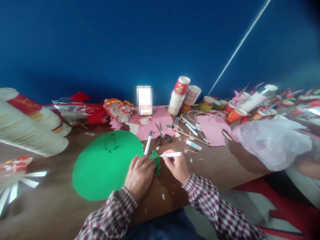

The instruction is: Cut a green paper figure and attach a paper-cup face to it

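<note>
A small green paper cutout (157,166) with a jagged edge lies on the brown table, with white lines on its upper part. My left hand (140,173) rests flat on its left side, fingers stretched out. My right hand (178,166) is closed around a white marker pen (173,154), whose tip meets the cutout's right edge or sits just beside it. Just beyond my left fingers lies a white pen with a blue cap (148,143). A large round green paper sheet (100,170) is left of my left hand. Black-handled scissors (163,136) lie open beyond the cutout.
Stacked paper cups (176,100) stand by the blue wall; more cup stacks (32,123) lean in from the left. Pink paper (212,128), several pens and a glue stick (193,145) lie beyond my right hand. A plastic bag (275,136) and another person's arm (308,168) are at right.
</note>
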### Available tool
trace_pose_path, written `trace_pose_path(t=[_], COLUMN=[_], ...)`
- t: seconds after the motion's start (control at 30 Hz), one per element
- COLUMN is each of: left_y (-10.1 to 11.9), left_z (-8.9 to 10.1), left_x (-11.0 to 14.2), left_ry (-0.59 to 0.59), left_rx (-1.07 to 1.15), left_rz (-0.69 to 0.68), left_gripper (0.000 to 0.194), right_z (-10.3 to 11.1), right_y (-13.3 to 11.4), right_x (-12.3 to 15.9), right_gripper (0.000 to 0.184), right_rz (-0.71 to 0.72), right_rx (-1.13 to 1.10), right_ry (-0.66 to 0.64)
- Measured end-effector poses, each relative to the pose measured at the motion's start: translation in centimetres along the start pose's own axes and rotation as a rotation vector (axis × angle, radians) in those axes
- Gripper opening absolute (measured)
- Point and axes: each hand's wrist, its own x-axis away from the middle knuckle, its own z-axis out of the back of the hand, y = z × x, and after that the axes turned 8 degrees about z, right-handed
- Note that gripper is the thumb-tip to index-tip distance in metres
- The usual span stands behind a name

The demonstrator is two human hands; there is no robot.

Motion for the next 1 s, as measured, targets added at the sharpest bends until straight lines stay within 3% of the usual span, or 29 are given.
trace_pose_path(t=[1.0], left_y=[0.15], left_z=[0.16], left_x=[-0.03], left_ry=[0.024], left_rx=[-0.029], left_rz=[-0.012], left_gripper=[0.020], right_z=[-0.04], right_y=[0.17], right_x=[0.00], right_gripper=[0.014], right_rz=[-0.007], right_rx=[0.032], right_ry=[-0.021])
